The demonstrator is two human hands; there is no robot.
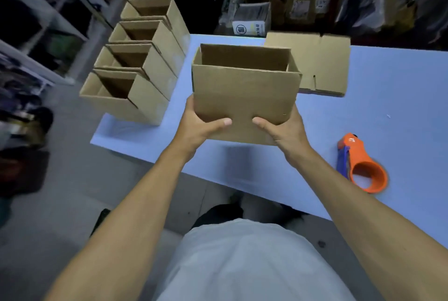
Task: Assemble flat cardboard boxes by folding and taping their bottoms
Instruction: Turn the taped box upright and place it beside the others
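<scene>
I hold an opened brown cardboard box [244,92] above the blue table [392,111], its open top facing up. My left hand [201,126] grips its lower left corner, thumb on the near face. My right hand [281,131] grips the lower right corner the same way. Both sets of fingers are hidden under the box. A stack of flat cardboard blanks [320,63] lies on the table behind the box. An orange and blue tape dispenser [361,164] lies on the table to the right of my right hand.
Several assembled open boxes [135,75] stand in a row along the table's left end. Metal shelving [48,21] full of goods runs along the left, and hanging packages [339,7] line the wall behind the table. Grey floor lies left of the table.
</scene>
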